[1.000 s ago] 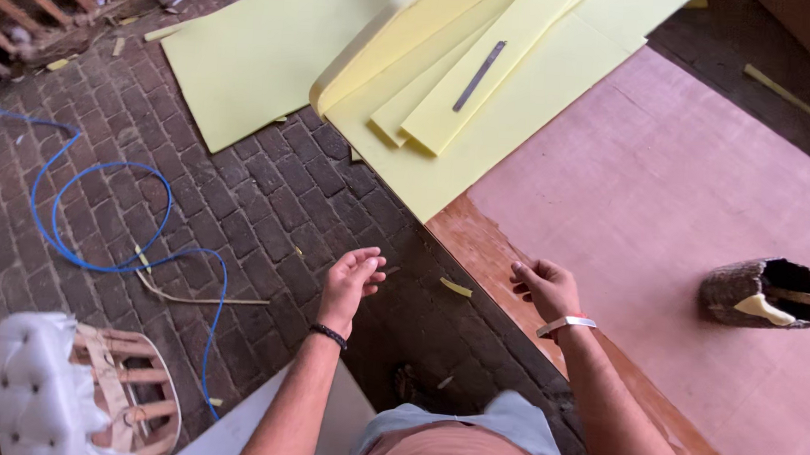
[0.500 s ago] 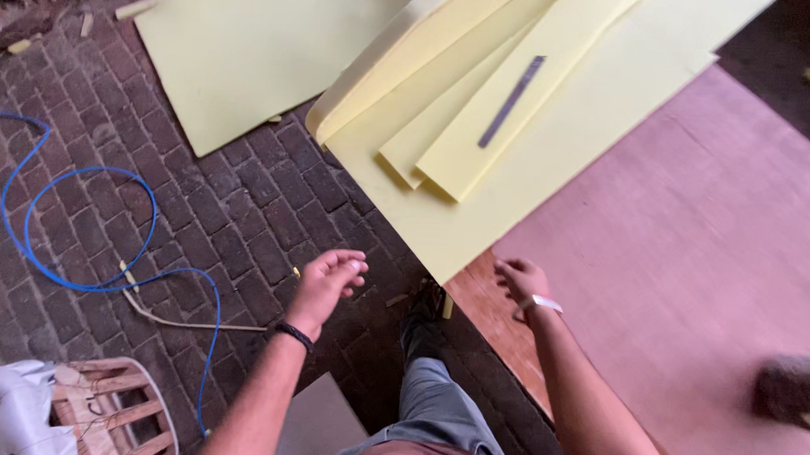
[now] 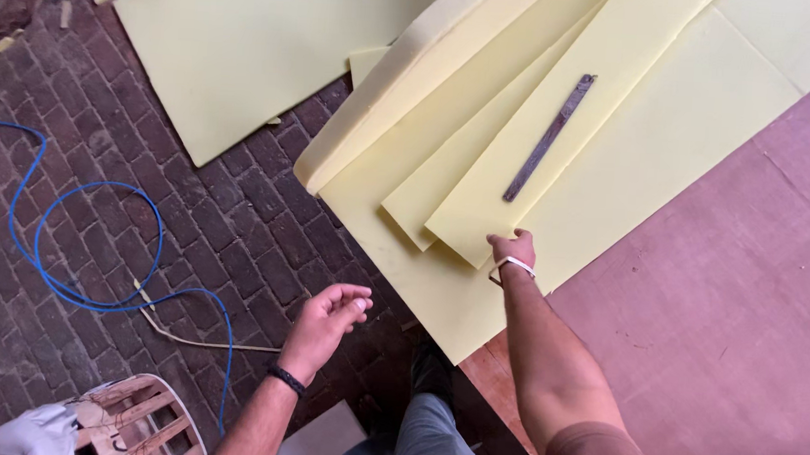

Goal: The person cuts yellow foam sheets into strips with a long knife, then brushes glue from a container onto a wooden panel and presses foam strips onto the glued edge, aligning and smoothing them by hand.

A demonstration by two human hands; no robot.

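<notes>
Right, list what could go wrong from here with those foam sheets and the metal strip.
The right hand touches the corner of a narrow pale-yellow foam sheet that carries a loose flat grey metal strip; pulling the sheet could slide the strip off. The stacked sheets overhang the edge of the reddish-brown board table, so they might sag or slip. The looped blue cable on the brick floor is a possible trip hazard.

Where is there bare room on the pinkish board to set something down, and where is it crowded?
The pinkish-brown flat board is bare right of the right hand, from the yellow foam sheets to its near edge. The foam stack is crowded: layered sheets and a grey metal strip. The left hand hangs open over brick floor, bordered by the blue hose.
</notes>
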